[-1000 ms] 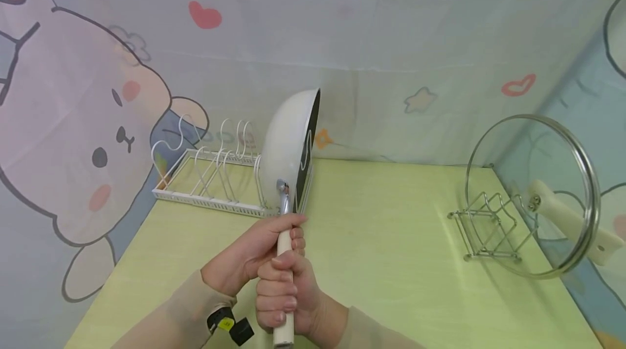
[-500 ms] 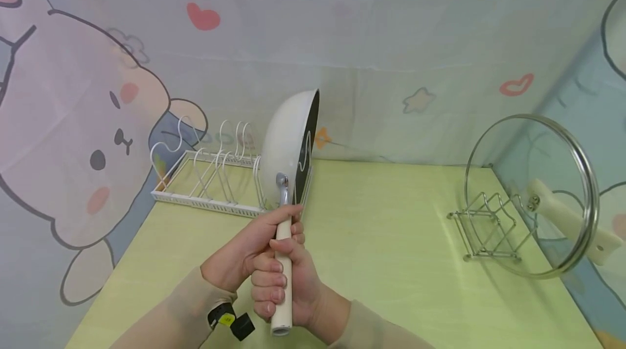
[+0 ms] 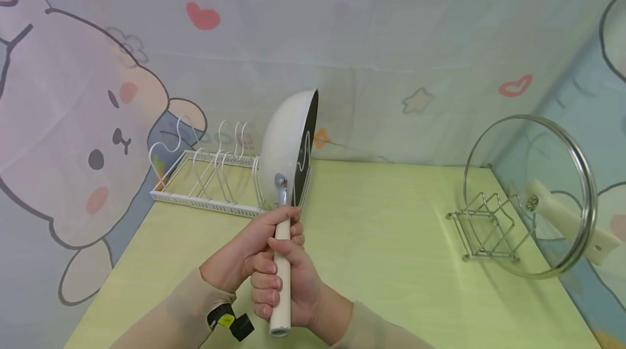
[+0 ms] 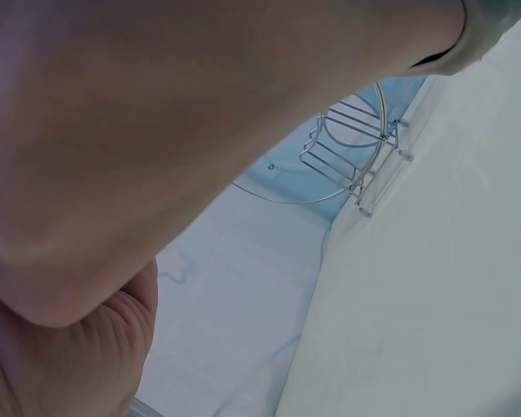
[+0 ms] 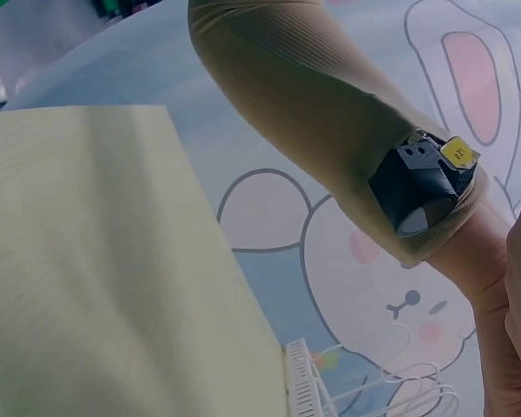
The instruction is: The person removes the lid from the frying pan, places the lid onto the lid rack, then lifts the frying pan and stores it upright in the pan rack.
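Observation:
A white frying pan [image 3: 286, 145] with a dark inside stands on its edge at the right end of a white wire dish rack [image 3: 207, 202], its opening turned to the right. Its cream handle [image 3: 281, 305] points toward me. My left hand [image 3: 254, 237] grips the handle close to the metal joint, its thumb lying across the top. Just behind it, my right hand [image 3: 295, 284] wraps round the handle, with the thumb on top and the handle's end sticking out below. In the left wrist view, a bare forearm and part of a hand hide the pan.
At the right, a glass lid [image 3: 589, 197] with a steel rim and cream handle stands upright in a small metal wire rack [image 3: 489, 254]. Both racks are on a pale green table [image 3: 381, 240]. A printed cloth [image 3: 342, 28] hangs behind and at the sides.
Both hands keep their grip on the handle. The right hand and the handle's end have risen slightly, and the pan has barely shifted at the rack.

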Demonstrator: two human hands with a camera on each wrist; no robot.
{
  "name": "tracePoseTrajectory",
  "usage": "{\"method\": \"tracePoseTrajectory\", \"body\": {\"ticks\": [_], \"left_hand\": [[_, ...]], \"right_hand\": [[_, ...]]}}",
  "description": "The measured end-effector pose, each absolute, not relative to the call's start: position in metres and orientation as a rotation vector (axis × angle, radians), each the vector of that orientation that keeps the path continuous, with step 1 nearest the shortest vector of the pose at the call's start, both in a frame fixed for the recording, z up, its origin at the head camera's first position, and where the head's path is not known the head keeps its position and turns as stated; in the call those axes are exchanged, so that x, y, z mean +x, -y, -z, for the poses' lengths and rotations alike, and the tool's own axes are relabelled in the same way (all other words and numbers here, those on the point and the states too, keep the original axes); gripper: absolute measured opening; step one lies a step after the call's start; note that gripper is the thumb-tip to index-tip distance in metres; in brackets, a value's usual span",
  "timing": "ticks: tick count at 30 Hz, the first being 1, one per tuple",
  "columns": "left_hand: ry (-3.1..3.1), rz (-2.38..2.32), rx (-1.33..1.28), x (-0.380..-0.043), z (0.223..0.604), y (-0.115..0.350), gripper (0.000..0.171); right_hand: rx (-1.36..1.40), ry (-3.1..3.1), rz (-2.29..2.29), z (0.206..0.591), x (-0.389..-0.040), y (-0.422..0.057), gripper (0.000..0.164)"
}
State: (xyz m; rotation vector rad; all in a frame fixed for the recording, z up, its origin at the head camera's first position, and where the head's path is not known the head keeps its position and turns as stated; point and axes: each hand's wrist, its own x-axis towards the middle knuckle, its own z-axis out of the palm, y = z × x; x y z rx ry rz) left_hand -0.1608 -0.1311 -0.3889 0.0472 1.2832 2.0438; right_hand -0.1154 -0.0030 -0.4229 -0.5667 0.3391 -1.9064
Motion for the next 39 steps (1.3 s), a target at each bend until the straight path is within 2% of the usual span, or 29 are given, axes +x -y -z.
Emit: {"method": "tracePoseTrajectory", "body": {"ticks": [14,20,25,30,39], "left_hand": [[-1.292,-2.039,0.065,-0.162,0.394,0.13,0.037],[-1.098,-2.12,0.077,-0.159,0.395,0.131,0.035],[-0.928,-2.138,0.104,-0.156,0.395,0.135,0.046],[-0.917,-2.127,0.137,-0.153,0.397,0.139,0.058],[-1.045,-2.115,0.218,-0.149,0.405,0.148,0.075]], "right_hand": [[-0.546,-0.461,1.909,0.429,-0.115,-0.001,0.052],[-0.649,-0.486,1.875,0.437,-0.115,-0.004,0.069],[-0.714,-0.459,1.856,0.443,-0.116,-0.008,0.085],[-0.724,-0.475,1.877,0.445,-0.119,-0.012,0.093],[-0.617,-0.542,1.908,0.448,-0.125,-0.027,0.096]]}}
